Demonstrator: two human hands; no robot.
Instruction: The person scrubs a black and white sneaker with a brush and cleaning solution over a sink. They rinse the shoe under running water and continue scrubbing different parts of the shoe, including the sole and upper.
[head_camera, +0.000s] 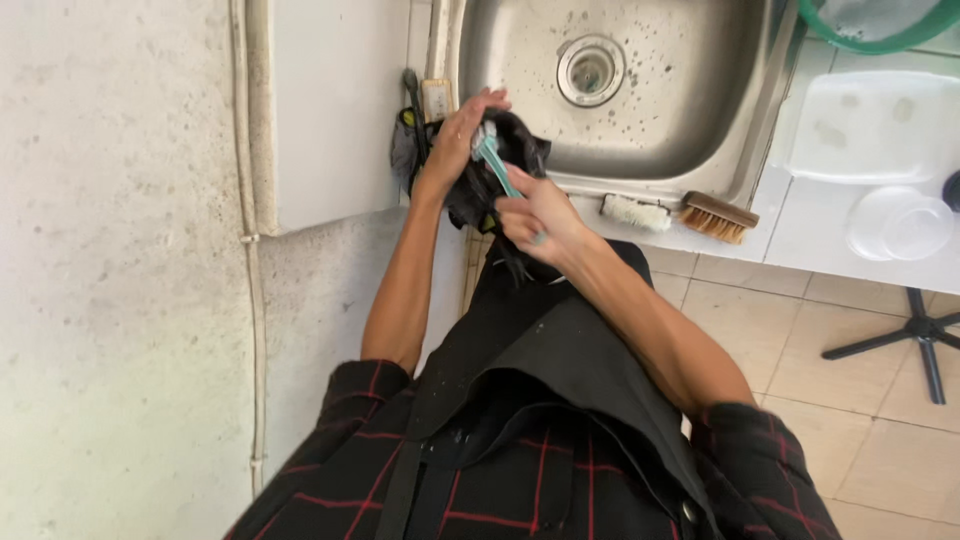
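Observation:
My left hand (458, 135) grips a dark black shoe-like item (520, 145) at the front left corner of the steel sink (700, 120). My right hand (535, 212) holds a teal toothbrush (494, 160) by its handle, with the bristle head pressed against the dark item just beside my left fingers. Both forearms reach forward from red-checked black sleeves over a black apron.
A white brush (634, 212) and a wooden scrub brush (718, 216) lie on the sink's front rim. A white lidded container (870, 125), clear round lids (900, 225) and a green basin (880, 25) sit at right. A concrete wall is left; a black stand base (915, 335) rests on the tiled floor.

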